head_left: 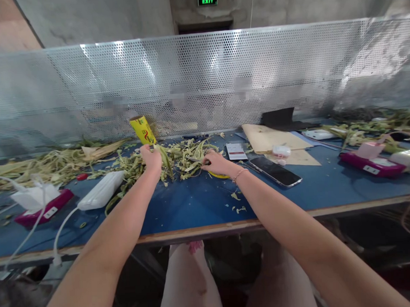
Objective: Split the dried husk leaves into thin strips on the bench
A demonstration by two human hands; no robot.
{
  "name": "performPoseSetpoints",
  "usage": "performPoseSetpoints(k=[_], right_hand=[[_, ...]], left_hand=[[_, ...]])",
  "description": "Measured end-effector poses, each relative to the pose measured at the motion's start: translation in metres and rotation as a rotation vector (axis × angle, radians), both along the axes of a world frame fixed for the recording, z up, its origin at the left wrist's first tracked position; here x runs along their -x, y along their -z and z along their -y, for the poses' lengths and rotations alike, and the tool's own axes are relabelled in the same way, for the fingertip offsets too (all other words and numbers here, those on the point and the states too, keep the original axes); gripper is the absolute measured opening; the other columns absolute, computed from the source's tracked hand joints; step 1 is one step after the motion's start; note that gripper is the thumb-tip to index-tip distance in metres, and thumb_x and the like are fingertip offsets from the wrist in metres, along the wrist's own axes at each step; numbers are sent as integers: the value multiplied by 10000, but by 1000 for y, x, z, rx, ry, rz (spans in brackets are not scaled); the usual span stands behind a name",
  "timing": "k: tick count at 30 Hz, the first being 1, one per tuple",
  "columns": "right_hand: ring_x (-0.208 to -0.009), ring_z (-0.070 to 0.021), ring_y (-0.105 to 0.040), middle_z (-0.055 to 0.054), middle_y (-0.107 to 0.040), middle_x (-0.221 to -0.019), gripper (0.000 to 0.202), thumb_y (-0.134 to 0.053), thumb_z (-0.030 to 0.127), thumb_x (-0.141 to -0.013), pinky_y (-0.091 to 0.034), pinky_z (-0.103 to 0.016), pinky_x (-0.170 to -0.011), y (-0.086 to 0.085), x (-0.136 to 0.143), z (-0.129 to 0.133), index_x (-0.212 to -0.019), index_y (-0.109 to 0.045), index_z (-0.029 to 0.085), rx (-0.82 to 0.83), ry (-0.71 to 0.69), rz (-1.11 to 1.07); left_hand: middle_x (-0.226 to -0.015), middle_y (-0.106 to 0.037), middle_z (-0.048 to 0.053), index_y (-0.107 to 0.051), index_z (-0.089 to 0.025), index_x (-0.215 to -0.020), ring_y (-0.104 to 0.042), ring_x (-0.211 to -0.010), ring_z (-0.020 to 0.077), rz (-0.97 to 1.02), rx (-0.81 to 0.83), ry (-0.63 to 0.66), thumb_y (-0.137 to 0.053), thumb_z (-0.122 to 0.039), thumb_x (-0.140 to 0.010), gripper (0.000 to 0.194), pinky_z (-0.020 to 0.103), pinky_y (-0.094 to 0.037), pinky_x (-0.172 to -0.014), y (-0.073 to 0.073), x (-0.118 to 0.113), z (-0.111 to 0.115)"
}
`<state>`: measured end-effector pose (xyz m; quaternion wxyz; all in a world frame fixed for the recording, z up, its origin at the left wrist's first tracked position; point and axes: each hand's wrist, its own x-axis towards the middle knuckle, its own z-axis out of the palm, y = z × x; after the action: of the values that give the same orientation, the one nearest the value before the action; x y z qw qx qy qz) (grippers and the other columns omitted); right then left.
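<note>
My left hand [152, 159] is closed, its fingers pinched at a long pale-green leafy stem [166, 163] that hangs to their right. A yellow printed tube [143, 130] leans just beyond these fingers; whether they touch it I cannot tell. My right hand [215, 163] is closed around scissors [194, 159], blades pointing left over the plant pieces; the handles are mostly hidden. Below that hand, the edge of a round yellow thing [219, 175] shows. A heap of cut, dried-looking plant pieces [187, 153] lies between and beyond both hands.
On the blue table [194, 204] a phone [276, 171], a white card [236, 152] and brown paper [264, 139] lie right. A white power strip [102, 191] and magenta box [45, 208] are left, another magenta box [372, 164] far right. A perforated metal screen [201, 76] stands behind.
</note>
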<state>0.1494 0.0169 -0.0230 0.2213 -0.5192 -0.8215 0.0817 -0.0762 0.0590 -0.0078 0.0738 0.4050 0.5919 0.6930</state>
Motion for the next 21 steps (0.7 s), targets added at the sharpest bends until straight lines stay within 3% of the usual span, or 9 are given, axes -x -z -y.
performPoseSetpoints(k=[2,4,6,9,12,17,21], right_hand=[[-1063,-238,-503,-142,-549,-1120,321,-615,294,-729,-372,-342,-919,0,-1,0,-1003,-621,128,55,1,92],[-1076,-244,-497,-145,-533,-1153,367,-610,269,-722,-367,-345,-926,-1,-3,1,-1062,-596,130,93,-1,128],[-1097,-244,-483,-139,-523,-1172,371,-591,237,-720,-352,-351,-944,-2,-4,1,-1078,-582,137,108,-3,133],[-1110,-237,-472,-136,-503,-1194,400,-561,192,-708,-333,-358,-960,-2,-3,3,-1103,-553,136,124,5,118],[-1093,-241,-473,-135,-470,-1216,441,-564,195,-668,-340,-361,-948,-1,-4,3,-1104,-535,138,98,25,90],[-1072,-303,-459,-147,-444,-1193,513,-595,297,-618,-370,-390,-899,0,-5,4,-1099,-513,139,110,109,111],[-1112,-349,-416,-160,-408,-1207,559,-606,341,-591,-342,-407,-920,-3,-4,7,-1096,-500,127,146,137,162]], left_hand=[[-1148,-403,126,-464,-161,-1015,-433,-1125,240,-107,84,-127,-508,-74,-678,351,386,-334,-982,-3,-3,7],[-1214,-367,137,-472,-160,-1075,-382,-1188,257,-246,123,-165,-509,-92,-690,392,380,-307,-1014,-6,-6,13],[-1202,-407,142,-494,-156,-1090,-389,-1193,257,-442,148,-88,-490,-106,-713,380,371,-308,-1024,-5,-9,15],[-1174,-489,144,-540,-145,-1081,-424,-1180,248,-816,217,142,-447,-114,-741,354,364,-318,-1027,4,-13,12],[-1248,-487,145,-526,-132,-1163,-409,-1212,258,-1081,372,327,-428,-173,-769,408,390,-314,-1030,16,-17,7],[-1437,-314,105,-343,-186,-1361,-277,-1316,250,-1259,511,455,-354,-131,-762,602,426,-276,-1046,23,-21,6],[-1404,-374,73,-410,-225,-1326,-306,-1295,247,-1298,550,471,-341,-114,-743,597,423,-272,-1045,20,-25,10]])
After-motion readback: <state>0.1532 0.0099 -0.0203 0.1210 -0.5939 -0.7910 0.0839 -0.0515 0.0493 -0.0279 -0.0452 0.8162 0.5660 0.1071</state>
